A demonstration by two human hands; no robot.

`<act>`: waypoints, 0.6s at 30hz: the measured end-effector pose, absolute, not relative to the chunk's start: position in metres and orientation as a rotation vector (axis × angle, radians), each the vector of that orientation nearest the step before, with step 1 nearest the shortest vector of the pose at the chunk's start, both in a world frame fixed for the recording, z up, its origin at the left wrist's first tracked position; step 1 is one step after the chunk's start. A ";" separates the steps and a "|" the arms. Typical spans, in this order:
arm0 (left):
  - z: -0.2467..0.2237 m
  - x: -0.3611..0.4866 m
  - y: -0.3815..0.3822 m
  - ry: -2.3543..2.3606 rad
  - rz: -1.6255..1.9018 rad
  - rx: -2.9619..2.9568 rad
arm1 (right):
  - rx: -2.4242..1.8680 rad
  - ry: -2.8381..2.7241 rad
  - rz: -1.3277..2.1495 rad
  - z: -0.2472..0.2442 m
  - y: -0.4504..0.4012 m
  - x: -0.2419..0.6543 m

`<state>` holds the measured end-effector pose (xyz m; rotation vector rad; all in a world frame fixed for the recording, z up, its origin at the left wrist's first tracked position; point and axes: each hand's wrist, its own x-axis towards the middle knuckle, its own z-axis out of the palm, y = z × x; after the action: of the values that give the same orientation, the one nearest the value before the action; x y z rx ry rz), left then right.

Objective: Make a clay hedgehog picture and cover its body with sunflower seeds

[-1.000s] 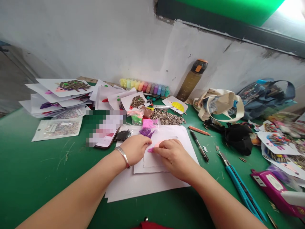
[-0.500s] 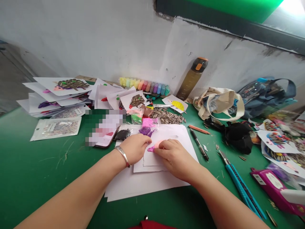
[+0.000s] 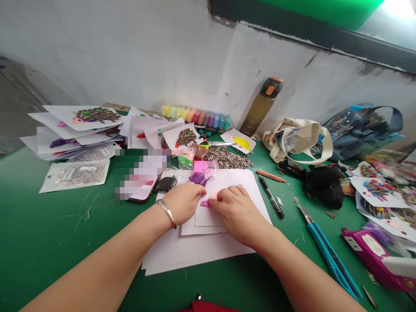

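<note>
My left hand [image 3: 182, 202] rests at the left side of a small white sheet [image 3: 206, 220], fingers curled together with the thumb; whether anything is between them is hidden. My right hand [image 3: 243, 215] lies over the same sheet, its thumb and fingertips closed on a flattened piece of pink-purple modelling clay [image 3: 204, 203]. A peach-coloured part beside it is mostly covered by the fingers. Larger white sheets [image 3: 198, 258] lie underneath. Just beyond my left fingertips are purple clay [image 3: 198, 179] and a bright pink clay packet [image 3: 202, 166].
Behind are sunflower seeds [image 3: 229, 157], scissors [image 3: 221, 144] and a bottle [image 3: 260, 106]. A phone [image 3: 143, 180] and stacked hedgehog pictures [image 3: 94, 124] lie left. To the right are a pen [image 3: 271, 197], a utility knife [image 3: 328, 251] and a magenta device [image 3: 370, 255].
The fingers of my right hand have shifted very slightly left over the clay. My left hand stays almost where it was.
</note>
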<state>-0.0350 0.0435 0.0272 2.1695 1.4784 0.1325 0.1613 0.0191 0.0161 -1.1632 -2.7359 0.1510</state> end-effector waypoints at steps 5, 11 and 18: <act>0.027 -0.035 0.043 1.471 0.129 2.165 | -1.193 -2.645 0.234 0.014 0.022 0.164; 0.026 -0.035 0.043 1.458 0.138 2.174 | -1.218 -2.678 0.203 0.010 0.022 0.161; 0.025 -0.036 0.042 1.457 0.124 2.180 | -1.222 -2.619 0.207 0.010 0.022 0.161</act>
<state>-0.0357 0.0424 0.0245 2.1802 1.4574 0.1241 0.1614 0.0220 0.0105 -1.2218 -2.6192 0.2069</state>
